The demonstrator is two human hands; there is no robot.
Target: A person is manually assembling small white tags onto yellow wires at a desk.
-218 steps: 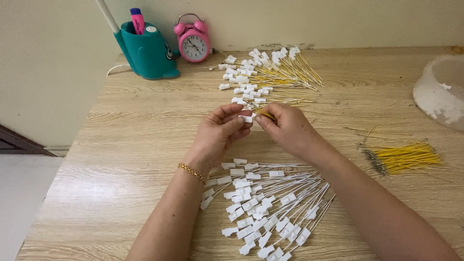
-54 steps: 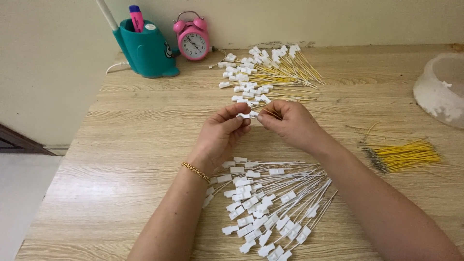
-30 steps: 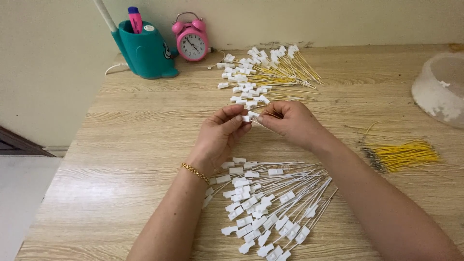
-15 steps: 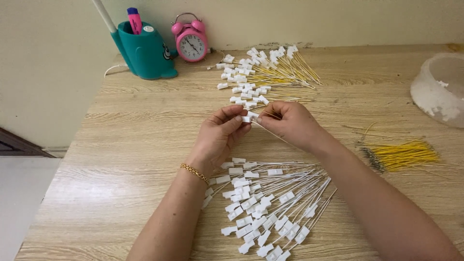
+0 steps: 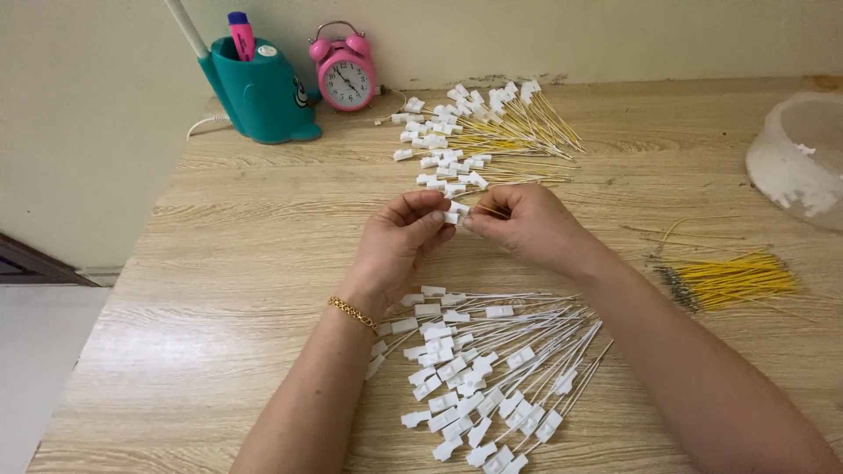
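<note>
From the head camera we see our left hand (image 5: 399, 241) and right hand (image 5: 522, 224) meeting above the wooden bench (image 5: 219, 290), fingers of both pinched on one small white connector (image 5: 455, 213). A pile of white-tipped wires (image 5: 483, 360) lies just below our wrists; another pile (image 5: 479, 140) lies beyond. Yellow wires (image 5: 729, 281) rest to the right, a pink alarm clock (image 5: 344, 75) by the wall.

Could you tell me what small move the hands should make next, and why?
Probably press the wire fully into the white connector: left hand pinches it, right hand feeds the wire, and both meet above the table.
</note>
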